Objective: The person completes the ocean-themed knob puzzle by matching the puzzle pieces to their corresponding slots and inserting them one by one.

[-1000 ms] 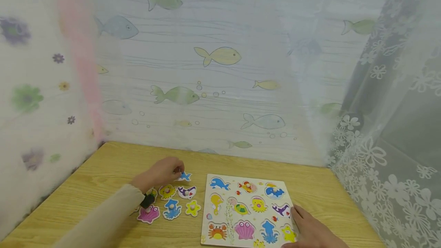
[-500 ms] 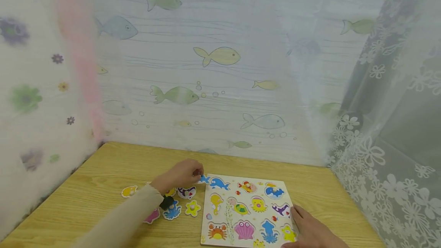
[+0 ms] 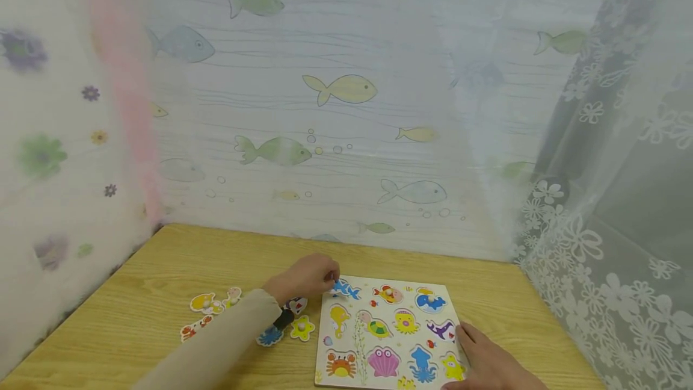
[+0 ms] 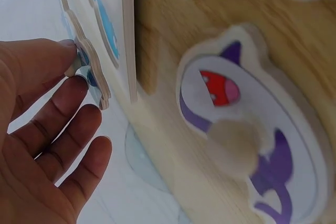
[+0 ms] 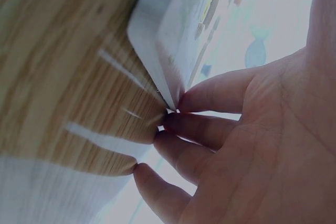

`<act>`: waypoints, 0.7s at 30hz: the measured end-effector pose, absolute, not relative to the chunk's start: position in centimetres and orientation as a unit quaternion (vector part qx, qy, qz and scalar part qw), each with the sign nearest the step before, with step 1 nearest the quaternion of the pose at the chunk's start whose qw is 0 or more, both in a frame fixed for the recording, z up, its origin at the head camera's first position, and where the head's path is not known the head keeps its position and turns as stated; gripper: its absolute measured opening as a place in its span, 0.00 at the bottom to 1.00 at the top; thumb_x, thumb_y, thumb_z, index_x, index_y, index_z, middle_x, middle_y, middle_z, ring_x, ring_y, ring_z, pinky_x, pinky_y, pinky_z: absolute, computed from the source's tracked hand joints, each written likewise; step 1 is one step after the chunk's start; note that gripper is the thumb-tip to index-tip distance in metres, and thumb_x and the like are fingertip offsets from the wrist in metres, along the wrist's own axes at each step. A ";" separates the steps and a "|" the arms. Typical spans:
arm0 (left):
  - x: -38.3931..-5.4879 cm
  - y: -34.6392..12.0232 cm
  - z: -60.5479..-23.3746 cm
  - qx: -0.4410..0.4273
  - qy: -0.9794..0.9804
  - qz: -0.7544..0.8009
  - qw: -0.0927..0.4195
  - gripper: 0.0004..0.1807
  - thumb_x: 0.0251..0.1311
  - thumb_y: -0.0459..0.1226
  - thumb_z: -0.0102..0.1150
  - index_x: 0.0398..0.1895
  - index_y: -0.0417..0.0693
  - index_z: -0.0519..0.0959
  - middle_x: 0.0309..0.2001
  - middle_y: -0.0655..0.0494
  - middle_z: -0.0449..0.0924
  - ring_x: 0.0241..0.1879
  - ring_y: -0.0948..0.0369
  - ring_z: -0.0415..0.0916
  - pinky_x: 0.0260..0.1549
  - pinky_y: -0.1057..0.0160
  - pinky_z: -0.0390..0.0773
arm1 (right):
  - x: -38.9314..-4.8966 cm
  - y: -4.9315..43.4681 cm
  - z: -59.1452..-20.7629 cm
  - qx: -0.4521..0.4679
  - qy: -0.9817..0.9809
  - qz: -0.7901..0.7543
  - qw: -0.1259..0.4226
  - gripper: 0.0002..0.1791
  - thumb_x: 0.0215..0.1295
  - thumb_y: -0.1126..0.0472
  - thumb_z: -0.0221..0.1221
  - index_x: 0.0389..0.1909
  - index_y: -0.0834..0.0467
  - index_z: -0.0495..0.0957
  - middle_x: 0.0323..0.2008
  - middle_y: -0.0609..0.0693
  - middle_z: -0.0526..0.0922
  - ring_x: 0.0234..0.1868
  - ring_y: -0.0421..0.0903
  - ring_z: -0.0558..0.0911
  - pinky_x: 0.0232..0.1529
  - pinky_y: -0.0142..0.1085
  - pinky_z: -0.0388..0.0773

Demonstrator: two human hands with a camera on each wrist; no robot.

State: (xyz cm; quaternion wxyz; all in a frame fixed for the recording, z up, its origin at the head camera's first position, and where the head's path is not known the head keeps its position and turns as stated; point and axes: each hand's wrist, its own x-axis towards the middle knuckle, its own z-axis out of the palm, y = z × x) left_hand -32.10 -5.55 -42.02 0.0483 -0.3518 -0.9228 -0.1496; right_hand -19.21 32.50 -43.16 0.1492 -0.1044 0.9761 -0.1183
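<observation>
My left hand (image 3: 311, 274) is over the top left corner of the puzzle board (image 3: 392, 281). Thumb and forefinger pinch the knob of a blue dolphin puzzle piece (image 4: 93, 59), and the other fingers spread loosely. The piece hovers over the printed dolphin recess (image 4: 105, 27), tilted and apart from the board in the left wrist view. My right hand (image 3: 489, 357) rests at the board's lower right edge. Its fairly straight fingertips touch the board's side and the table in the right wrist view; the thumb lies by the near corner.
Loose knobbed pieces lie left of the board: a yellow starfish (image 3: 302, 328), a blue squid (image 3: 269, 336), a purple whale (image 4: 247, 145), a crab (image 3: 195, 328) and a seahorse (image 3: 203, 302). The left sleeve (image 3: 216, 342) hides others. Two pieces, a fish (image 3: 388, 294) and a whale (image 3: 431, 301), sit in the board.
My left hand has carried the blue dolphin piece rightward from among the loose pieces to above the board's top left recess. The right hand and the board have stayed in place.
</observation>
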 end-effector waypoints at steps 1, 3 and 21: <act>-32.1 -5.3 -42.0 -0.353 -0.922 -0.148 0.050 0.02 0.59 0.36 0.61 0.30 0.53 0.81 0.26 0.67 0.72 0.26 0.67 0.66 0.30 0.66 0.70 | -19.2 32.5 -43.2 -0.104 0.976 -0.117 0.149 0.66 0.41 0.26 0.63 0.69 0.72 0.55 0.68 0.68 0.57 0.65 0.65 0.63 0.56 0.59 0.66; -32.0 -4.8 -41.9 -0.356 -0.922 -0.146 0.050 0.03 0.58 0.35 0.61 0.29 0.53 0.80 0.26 0.67 0.72 0.26 0.66 0.66 0.29 0.66 0.70 | -19.3 32.6 -43.3 -0.108 0.977 -0.113 0.146 0.66 0.42 0.27 0.63 0.68 0.73 0.55 0.68 0.68 0.57 0.65 0.65 0.63 0.56 0.59 0.67; -32.3 -2.6 -42.5 -0.346 -0.928 -0.138 0.028 0.04 0.59 0.35 0.61 0.27 0.55 0.80 0.25 0.67 0.71 0.25 0.65 0.66 0.28 0.66 0.69 | -19.3 32.8 -43.3 -0.120 0.976 -0.110 0.147 0.64 0.45 0.28 0.63 0.68 0.73 0.55 0.67 0.69 0.57 0.65 0.66 0.62 0.55 0.59 0.67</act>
